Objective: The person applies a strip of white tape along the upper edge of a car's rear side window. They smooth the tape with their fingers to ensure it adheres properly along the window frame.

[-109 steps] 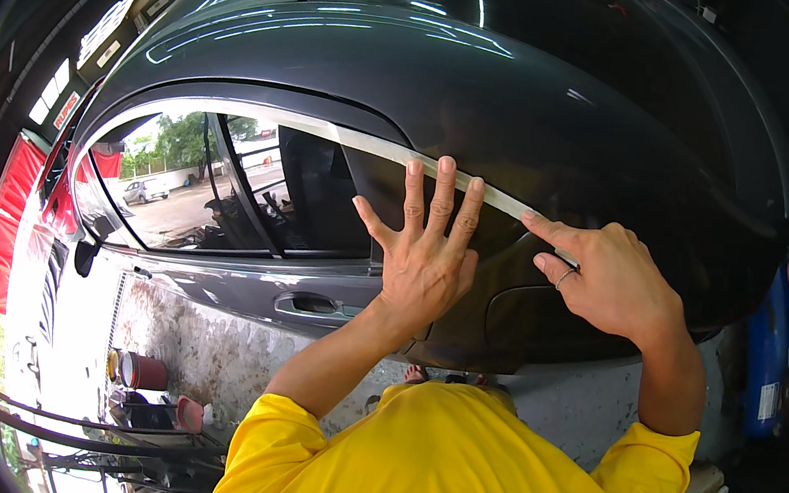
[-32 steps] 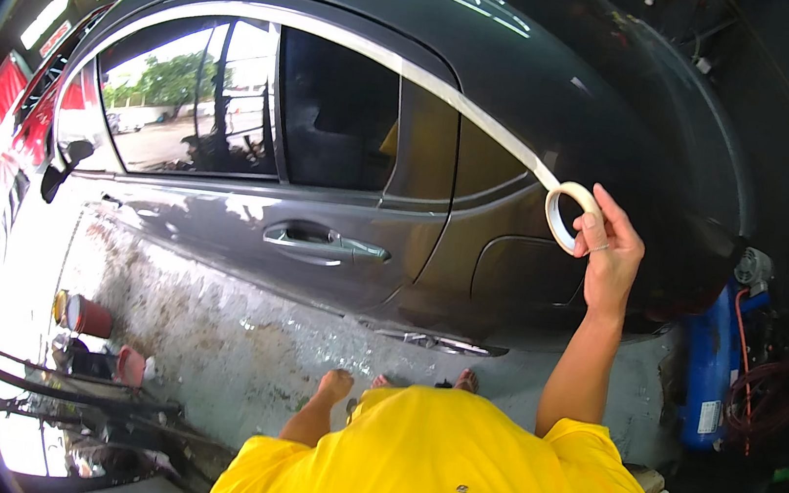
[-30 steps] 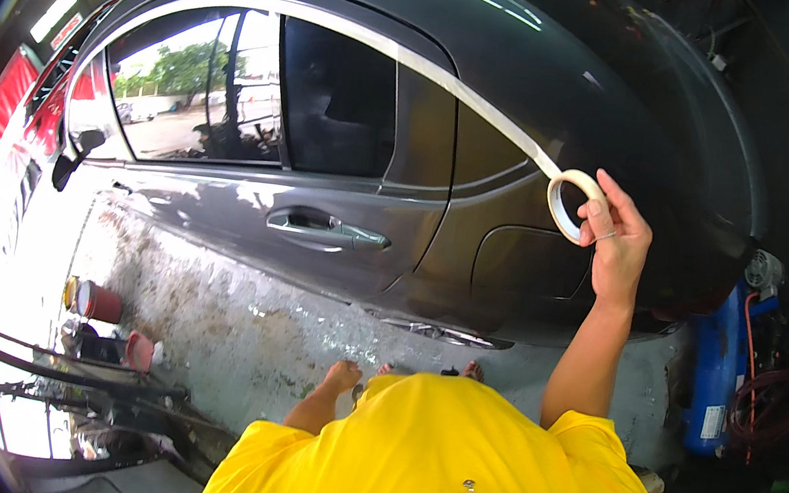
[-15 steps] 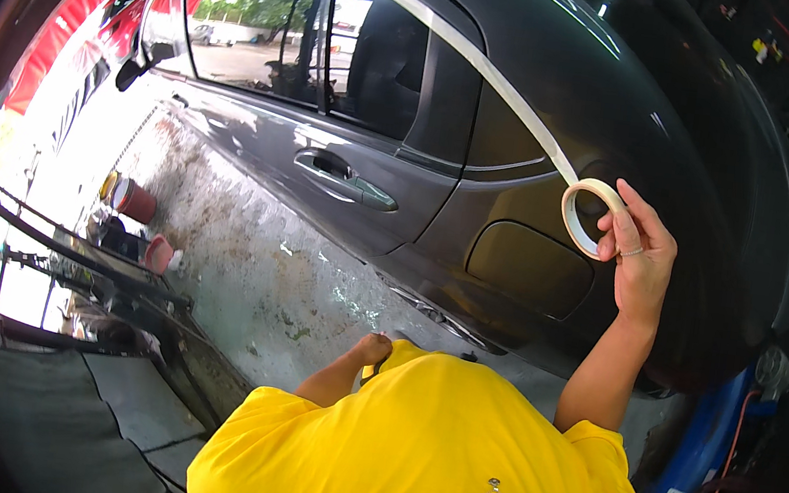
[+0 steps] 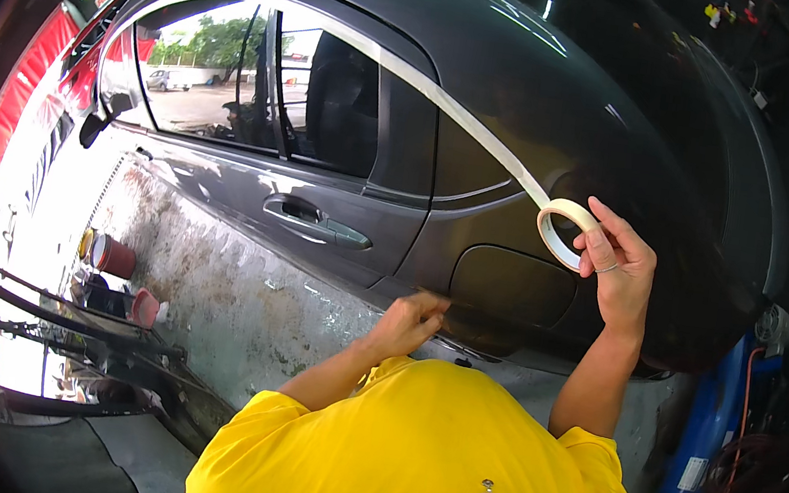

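Observation:
My right hand (image 5: pixel 620 274) grips a roll of cream masking tape (image 5: pixel 570 211) by its right side, fingers and thumb closed on the ring. From the roll a long pale strip of tape (image 5: pixel 476 128) runs up and left in an arc above the side windows of a dark grey car (image 5: pixel 551 98). The roll is held close to the rear side panel, above the fuel flap (image 5: pixel 513 286). My left hand (image 5: pixel 409 325) is raised in front of the car's lower side, holding nothing that I can see; its fingers are partly apart and a little blurred.
A door handle (image 5: pixel 319 222) sits on the car's door. Red buckets (image 5: pixel 114 257) and a pink container (image 5: pixel 145 308) stand on the worn concrete floor (image 5: pixel 214 274) at left. A blue object (image 5: pixel 706 433) lies near the car's rear at right.
My left hand has come up from beside my body toward the car. The view has shifted, so the car appears lower and further left. My right hand still holds the roll.

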`<state>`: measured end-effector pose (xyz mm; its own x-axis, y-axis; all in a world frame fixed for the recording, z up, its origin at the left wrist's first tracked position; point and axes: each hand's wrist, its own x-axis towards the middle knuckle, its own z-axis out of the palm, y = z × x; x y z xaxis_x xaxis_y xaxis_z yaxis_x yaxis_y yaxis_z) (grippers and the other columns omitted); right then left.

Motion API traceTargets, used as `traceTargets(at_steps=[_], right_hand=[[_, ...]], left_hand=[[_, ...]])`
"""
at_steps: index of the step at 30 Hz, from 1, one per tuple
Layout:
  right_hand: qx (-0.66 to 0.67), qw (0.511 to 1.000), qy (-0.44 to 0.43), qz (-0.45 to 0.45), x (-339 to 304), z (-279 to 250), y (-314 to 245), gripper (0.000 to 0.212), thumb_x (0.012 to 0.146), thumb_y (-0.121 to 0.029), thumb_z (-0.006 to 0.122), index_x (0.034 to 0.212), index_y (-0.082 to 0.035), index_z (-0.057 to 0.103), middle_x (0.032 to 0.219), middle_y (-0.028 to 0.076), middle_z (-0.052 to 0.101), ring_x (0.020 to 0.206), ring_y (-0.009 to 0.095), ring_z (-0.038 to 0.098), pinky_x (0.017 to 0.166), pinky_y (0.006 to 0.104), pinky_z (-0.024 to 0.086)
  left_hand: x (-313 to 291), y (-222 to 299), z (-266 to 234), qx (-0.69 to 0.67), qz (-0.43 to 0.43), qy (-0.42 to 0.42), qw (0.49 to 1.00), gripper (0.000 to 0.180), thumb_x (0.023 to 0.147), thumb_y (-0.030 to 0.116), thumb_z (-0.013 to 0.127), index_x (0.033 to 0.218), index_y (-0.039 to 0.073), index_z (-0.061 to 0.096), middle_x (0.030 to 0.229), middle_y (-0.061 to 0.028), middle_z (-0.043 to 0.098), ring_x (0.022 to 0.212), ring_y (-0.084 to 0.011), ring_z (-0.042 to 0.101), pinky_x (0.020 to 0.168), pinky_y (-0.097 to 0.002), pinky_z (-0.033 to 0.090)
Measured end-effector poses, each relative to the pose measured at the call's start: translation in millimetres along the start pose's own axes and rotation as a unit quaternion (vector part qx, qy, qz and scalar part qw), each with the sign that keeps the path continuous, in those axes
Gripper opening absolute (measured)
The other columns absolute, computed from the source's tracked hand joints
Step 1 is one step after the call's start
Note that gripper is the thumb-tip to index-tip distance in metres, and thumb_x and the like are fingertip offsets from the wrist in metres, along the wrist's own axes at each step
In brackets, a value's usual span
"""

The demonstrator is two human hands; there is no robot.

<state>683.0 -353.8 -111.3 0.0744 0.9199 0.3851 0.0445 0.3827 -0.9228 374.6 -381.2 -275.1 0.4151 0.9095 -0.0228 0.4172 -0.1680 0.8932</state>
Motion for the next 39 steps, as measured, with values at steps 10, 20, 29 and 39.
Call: traceTargets(at_steps=[10,20,29,39], right_hand=[[-0.08,0.996,0.034,0.012,-11.1,20.2,-15.5,0.035,0.104,-0.017,0.071,0.134,-0.001,0.071,0.097,0.004,0.074,0.067,0.004,0.054,0.058,0.0203,0.045],[-0.243,0.968,-0.017,-0.058,3.1,27.8,-48.1,0.034,0.1,-0.014,0.071,0.129,0.004,0.071,0.112,0.022,0.078,0.097,0.027,0.077,0.086,0.0319,0.058],[-0.262,0.957,-0.126,0.01,11.2,25.9,-56.4,0.033,0.102,-0.011,0.063,0.132,0.001,0.07,0.109,0.023,0.077,0.086,0.027,0.076,0.079,0.0333,0.058],[-0.235,0.967,-0.099,-0.001,1.8,21.0,-50.2,0.032,0.104,-0.014,0.063,0.133,-0.002,0.071,0.096,0.02,0.077,0.073,0.02,0.069,0.071,0.0329,0.054]], left_hand=[[101.2,128.9,-83.6,0.281,0.407,0.274,0.825,0.056,0.082,-0.004,0.066,0.136,0.006,0.068,0.153,-0.0166,0.057,0.148,-0.0459,0.042,0.119,-0.0566,0.034],[135.0,119.6,-71.3,0.411,0.364,0.222,0.806,0.078,0.082,0.011,0.066,0.158,0.015,0.05,0.173,-0.0151,0.031,0.16,-0.0449,0.021,0.124,-0.0716,0.01],[139.9,115.1,-66.4,0.416,0.364,0.209,0.806,0.085,0.077,0.015,0.068,0.159,0.022,0.05,0.174,-0.0191,0.025,0.161,-0.0482,0.015,0.121,-0.0767,0.007],[137.4,116.4,-68.4,0.451,0.36,0.19,0.795,0.085,0.079,0.018,0.071,0.16,0.023,0.047,0.175,-0.0225,0.018,0.16,-0.0528,0.011,0.118,-0.0813,0.011]])
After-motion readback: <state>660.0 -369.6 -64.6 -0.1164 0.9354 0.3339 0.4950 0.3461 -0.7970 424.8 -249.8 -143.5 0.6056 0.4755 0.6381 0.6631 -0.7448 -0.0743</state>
